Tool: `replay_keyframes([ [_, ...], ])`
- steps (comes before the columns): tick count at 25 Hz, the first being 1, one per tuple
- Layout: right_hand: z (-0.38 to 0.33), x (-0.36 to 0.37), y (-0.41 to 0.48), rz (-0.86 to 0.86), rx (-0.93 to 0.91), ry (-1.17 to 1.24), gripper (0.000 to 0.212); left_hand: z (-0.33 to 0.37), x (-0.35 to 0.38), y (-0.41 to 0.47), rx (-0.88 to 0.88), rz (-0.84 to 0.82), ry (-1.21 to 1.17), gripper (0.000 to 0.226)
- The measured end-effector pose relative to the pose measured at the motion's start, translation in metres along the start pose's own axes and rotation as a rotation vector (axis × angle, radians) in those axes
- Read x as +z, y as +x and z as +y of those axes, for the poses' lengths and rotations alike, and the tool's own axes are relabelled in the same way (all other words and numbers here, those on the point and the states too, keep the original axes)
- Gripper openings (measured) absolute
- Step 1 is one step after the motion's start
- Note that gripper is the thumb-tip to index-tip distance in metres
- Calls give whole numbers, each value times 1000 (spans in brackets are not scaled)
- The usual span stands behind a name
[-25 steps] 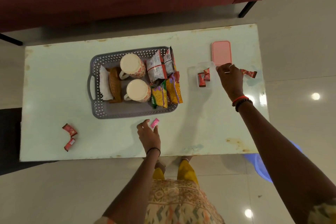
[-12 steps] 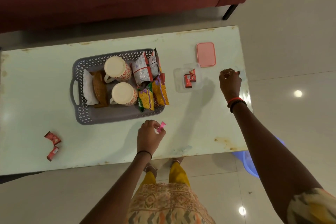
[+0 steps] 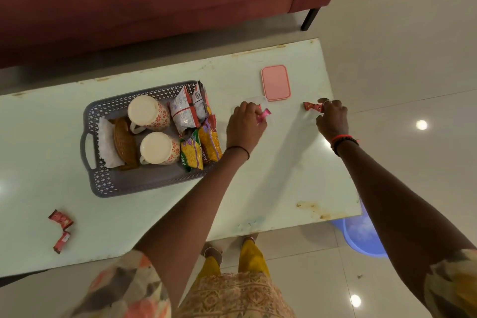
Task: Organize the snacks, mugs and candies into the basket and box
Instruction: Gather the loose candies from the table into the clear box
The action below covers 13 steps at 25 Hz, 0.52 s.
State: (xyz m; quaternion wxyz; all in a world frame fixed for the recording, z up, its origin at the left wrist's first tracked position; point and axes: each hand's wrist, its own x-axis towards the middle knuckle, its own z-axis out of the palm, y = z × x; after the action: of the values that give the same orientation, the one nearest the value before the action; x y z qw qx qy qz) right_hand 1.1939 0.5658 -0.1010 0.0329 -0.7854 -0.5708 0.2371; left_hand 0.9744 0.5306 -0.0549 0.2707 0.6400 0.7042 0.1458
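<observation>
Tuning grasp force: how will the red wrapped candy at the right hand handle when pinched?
Red wrapped candy looks small, so probably very light. Its twisted wrapper ends likely crumple, while the middle seems firmer. The right hand fingertips are at one end; it may slide on the glossy table.

I counted two mugs (image 3: 148, 112) (image 3: 158, 148), one basket (image 3: 144, 181), one pink lid (image 3: 275, 82), three red candies (image 3: 61, 219) (image 3: 62, 241) (image 3: 312, 106), and one pink candy (image 3: 263, 116); snack packets overlapped, uncountable.

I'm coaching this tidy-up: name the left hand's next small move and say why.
Probably let go of the pink candy: the left hand holds it right over the clear box, beside the pink lid.
</observation>
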Motion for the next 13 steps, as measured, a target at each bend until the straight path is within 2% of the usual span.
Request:
replay_keyframes([
  [5,5,10,3,-30,-88,-59,49,-17,19,22,18,-127,236,33],
  [10,4,16,10,-32,-37,71,24,-15,21,5,-4,-31,80,32],
  [13,-14,11,6,-10,-8,248,20,-10,17,-17,-36,10,9,34],
])
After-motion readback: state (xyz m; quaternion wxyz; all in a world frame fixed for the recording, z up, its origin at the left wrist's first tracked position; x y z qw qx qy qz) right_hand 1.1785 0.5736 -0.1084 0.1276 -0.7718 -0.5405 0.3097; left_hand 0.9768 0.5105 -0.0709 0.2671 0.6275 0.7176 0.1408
